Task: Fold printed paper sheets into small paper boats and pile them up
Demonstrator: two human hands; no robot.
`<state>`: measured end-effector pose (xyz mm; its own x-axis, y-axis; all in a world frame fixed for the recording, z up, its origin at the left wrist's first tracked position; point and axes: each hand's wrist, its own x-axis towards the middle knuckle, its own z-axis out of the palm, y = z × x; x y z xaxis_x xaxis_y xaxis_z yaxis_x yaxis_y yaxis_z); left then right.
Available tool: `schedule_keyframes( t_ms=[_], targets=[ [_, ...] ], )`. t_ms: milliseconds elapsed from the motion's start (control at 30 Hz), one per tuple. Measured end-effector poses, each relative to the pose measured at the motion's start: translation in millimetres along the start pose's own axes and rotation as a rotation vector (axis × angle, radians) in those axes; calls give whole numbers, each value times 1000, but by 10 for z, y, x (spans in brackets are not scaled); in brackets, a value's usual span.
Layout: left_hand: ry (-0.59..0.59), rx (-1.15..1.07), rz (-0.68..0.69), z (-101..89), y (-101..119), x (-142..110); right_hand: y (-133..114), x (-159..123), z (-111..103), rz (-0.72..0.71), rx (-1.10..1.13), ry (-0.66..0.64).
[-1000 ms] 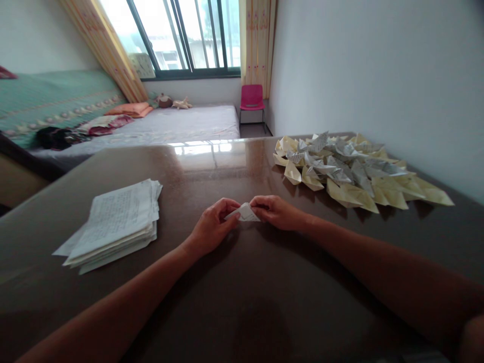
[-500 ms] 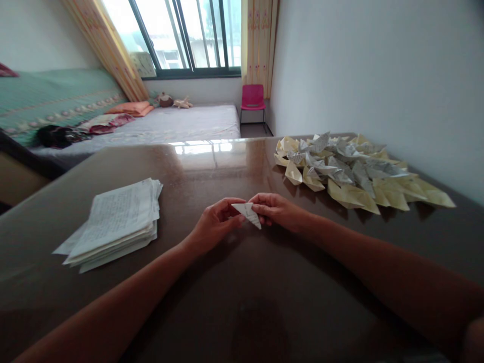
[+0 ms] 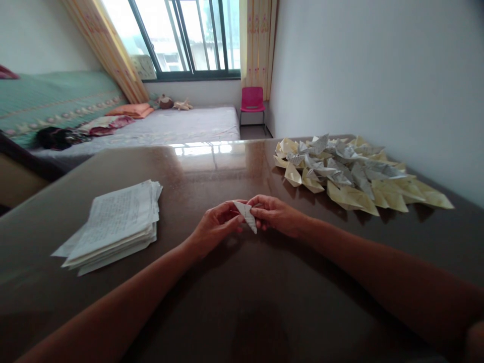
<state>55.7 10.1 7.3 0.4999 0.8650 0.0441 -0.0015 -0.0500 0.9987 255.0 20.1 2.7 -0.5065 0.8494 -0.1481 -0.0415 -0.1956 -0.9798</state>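
Between my two hands is a small folded piece of paper [image 3: 247, 217], white with faint writing, its visible face a narrow triangle whose point hangs down. My left hand [image 3: 219, 220] pinches its left side with thumb and fingers. From the other side, my right hand [image 3: 273, 214] grips the right edge, thumb on the near face. The fingers behind the paper are partly hidden. Both hands are just over the middle of the brown table [image 3: 212, 186].
A stack of written sheets [image 3: 117, 217] lies on the table at the left. Many folded paper boats [image 3: 340, 171], yellow and white, are crowded at the right by the wall [image 3: 370, 75]. Beyond the table are a bed [image 3: 196, 121] and a pink chair [image 3: 252, 101].
The folded paper has turned slightly and its lower point has shifted left and down. Both hands still hold it.
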Motion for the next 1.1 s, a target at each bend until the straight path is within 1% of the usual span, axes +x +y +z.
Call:
schedule_keyframes(
  t_ms=[167,367,633,933,1100],
  targets=[
    [-39,-8,-2,0,-13,-2,53,9,4,30,53,-21],
    [-80,-52,-12,1,-8,-4,76,19,5,-3,29,-22],
    [-92,-100,-25,7,-15,-9,77,21,4,18,43,-42],
    [-93,-69,-9,7,-1,-14,49,-5,4,19,-36,-16],
    [-82,-32,2,12,-27,-13,38,-12,40,-2,-154,4]
  ],
)
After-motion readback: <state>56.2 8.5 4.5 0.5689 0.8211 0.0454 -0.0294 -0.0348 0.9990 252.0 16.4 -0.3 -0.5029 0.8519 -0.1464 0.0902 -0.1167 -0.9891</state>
